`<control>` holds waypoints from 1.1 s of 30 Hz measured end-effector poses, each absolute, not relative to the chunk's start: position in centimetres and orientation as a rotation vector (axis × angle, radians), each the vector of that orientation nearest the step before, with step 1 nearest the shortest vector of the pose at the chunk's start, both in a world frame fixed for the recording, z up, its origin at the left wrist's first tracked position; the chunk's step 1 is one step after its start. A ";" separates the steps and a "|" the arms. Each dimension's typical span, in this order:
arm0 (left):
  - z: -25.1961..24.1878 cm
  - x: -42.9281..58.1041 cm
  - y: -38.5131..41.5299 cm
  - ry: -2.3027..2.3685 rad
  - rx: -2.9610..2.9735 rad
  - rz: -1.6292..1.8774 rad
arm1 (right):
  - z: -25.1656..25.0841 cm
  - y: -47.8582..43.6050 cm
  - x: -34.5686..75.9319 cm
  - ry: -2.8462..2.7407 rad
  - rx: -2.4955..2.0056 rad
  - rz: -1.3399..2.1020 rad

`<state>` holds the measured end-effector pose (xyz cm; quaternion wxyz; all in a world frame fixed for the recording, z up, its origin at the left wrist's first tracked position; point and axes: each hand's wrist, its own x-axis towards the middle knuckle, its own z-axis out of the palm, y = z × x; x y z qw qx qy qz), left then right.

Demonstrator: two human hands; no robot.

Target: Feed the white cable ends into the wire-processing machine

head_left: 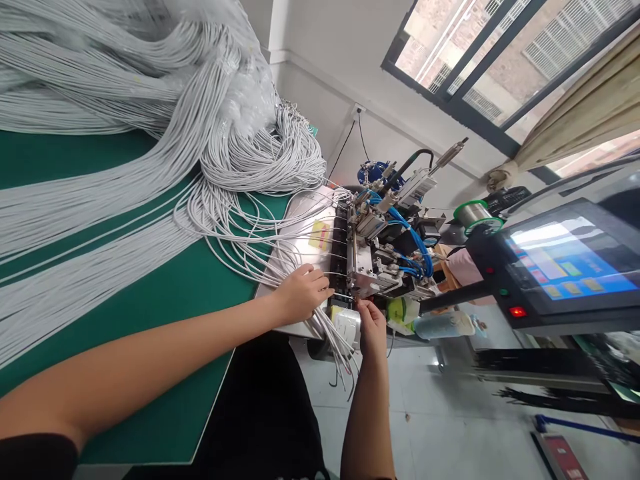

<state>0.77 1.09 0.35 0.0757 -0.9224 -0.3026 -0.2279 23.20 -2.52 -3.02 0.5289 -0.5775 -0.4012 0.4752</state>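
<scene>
Frame-left green table (165, 280) takes cable slack (260, 167); mid-frame left hand (303, 293) pinches one cable (343, 295), likely steadying it at machine (365, 257), right hand (373, 323) grip unclear.

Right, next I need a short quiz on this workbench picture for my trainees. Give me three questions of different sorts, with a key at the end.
1. True or false: in the picture, the bare left hand is to the right of the bare right hand.

2. Multiple choice: on which side of the silvery metal machine with slim blue tubes does the dark-framed, lit rectangular screen appear in the picture?
A) Left
B) Right
C) Directly below

3. Fill in the blank: long pale-grey cables are spread over a broad, flat, ____-coloured tabletop.

Key: 1. False; 2. B; 3. green.
</scene>
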 end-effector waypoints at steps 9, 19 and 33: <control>0.2 0.6 1.0 -0.996 -2.732 -0.728 | -0.2 -7.1 25.5 -1.206 -1.463 0.873; 0.3 0.5 1.0 -0.899 -2.707 -0.804 | 2.7 -10.6 24.7 -1.853 -1.514 0.808; 1.2 -0.6 0.3 -0.327 -2.498 -0.990 | 1.0 -5.8 24.2 -1.418 -1.363 0.794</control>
